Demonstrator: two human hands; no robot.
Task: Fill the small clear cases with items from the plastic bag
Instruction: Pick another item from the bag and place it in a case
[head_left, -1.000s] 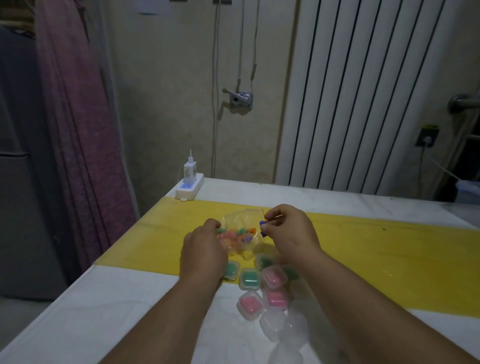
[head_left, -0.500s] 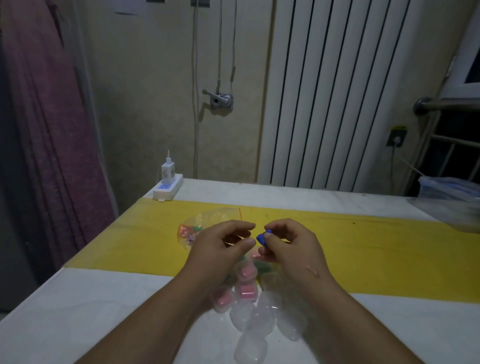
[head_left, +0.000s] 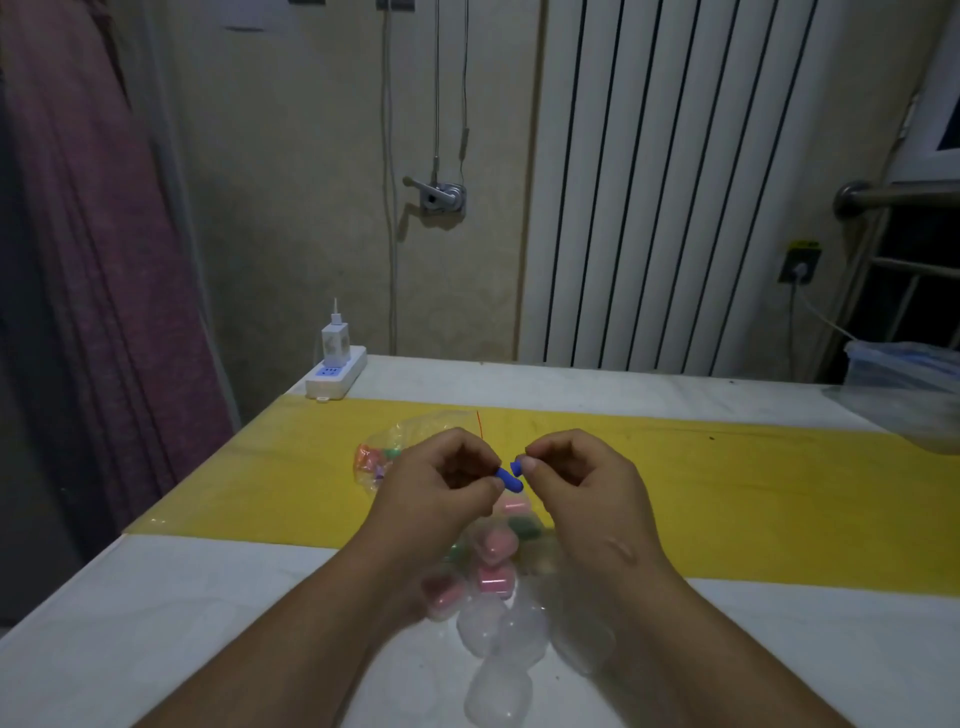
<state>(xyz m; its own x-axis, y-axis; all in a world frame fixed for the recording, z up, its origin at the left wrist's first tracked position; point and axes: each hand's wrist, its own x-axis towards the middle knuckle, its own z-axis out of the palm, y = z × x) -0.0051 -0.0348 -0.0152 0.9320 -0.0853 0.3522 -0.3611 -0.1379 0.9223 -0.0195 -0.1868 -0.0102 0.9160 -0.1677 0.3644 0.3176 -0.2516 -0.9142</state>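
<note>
My left hand (head_left: 434, 488) and my right hand (head_left: 579, 480) are raised side by side above the table, fingers curled. Each pinches a small blue piece: the left one a longer blue piece (head_left: 508, 479), the right one a short blue piece (head_left: 517, 466), and the two nearly touch. Behind my left hand lies the clear plastic bag (head_left: 387, 457) with colourful items inside. Below my hands sit small clear cases, some holding pink items (head_left: 492, 578) or green ones (head_left: 523, 526), and others with nothing inside (head_left: 498, 691).
A yellow runner (head_left: 779, 493) crosses the white table (head_left: 156, 623). A white power strip (head_left: 335, 375) with a charger stands at the far left corner. A clear lidded container (head_left: 904, 364) sits at the far right. A radiator and a wall stand behind the table.
My hands have left the bag and come together in front of it. The blue piece held by my right hand is now shared, with one blue piece in each hand.
</note>
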